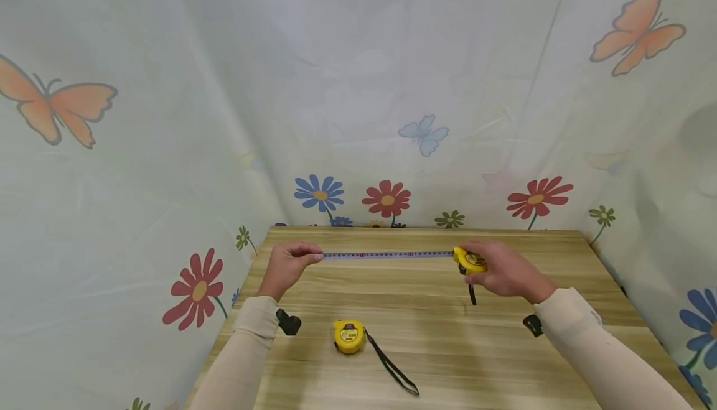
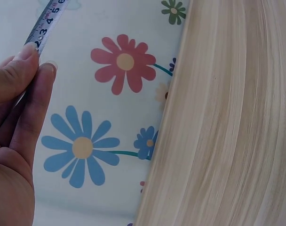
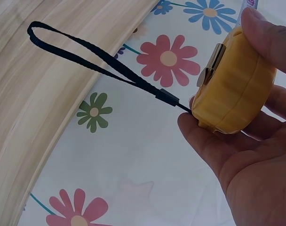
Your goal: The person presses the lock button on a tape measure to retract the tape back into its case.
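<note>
Head view takes in a flowered backdrop (image 1: 358,74) around me, with the wood-grain desk (image 1: 448,360) below it. Cream sleeves (image 1: 238,354) cover my forearms as both arms reach out over the desk. My right grip (image 1: 504,270) is closed around a yellow tape measure (image 1: 470,262), thumb on one side and fingers on the other. My left grip (image 1: 287,267) is narrow, thumb and fingers pinching the end of its blade (image 1: 386,254), which stretches straight between my two hands over the far part of the desk. Nearer me, a second yellow tape measure (image 1: 349,337) lies on the desk, its black cord (image 1: 386,360) trailing off to the right. Smallest is the looped wrist strap (image 3: 145,86) hanging from the tape measure I hold.
</note>
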A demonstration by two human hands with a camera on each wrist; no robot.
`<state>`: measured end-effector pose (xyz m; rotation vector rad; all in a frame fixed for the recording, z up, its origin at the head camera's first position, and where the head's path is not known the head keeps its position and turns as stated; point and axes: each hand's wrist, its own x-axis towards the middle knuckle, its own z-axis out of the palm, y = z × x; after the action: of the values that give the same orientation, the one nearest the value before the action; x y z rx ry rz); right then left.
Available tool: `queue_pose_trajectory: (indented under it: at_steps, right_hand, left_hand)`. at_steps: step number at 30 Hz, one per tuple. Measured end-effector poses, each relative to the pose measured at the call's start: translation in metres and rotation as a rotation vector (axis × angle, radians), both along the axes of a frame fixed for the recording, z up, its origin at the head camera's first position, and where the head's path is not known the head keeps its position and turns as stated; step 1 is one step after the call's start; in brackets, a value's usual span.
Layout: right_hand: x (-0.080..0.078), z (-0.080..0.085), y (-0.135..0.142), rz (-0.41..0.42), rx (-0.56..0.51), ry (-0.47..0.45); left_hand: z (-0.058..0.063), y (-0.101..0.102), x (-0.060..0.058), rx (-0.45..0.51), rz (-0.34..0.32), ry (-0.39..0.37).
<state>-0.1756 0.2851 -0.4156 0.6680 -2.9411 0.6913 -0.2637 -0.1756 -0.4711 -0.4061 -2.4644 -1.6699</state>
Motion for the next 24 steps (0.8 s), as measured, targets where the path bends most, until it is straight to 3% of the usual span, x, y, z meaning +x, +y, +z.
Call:
queue_pose_trajectory:
  at_steps: [24]
  right_hand:
    - [-0.007,-0.001,-0.006,-0.015,-0.003,0.002]
  left_hand:
    - [0.001,-0.003,-0.014,0.031,-0.033,-0.006]
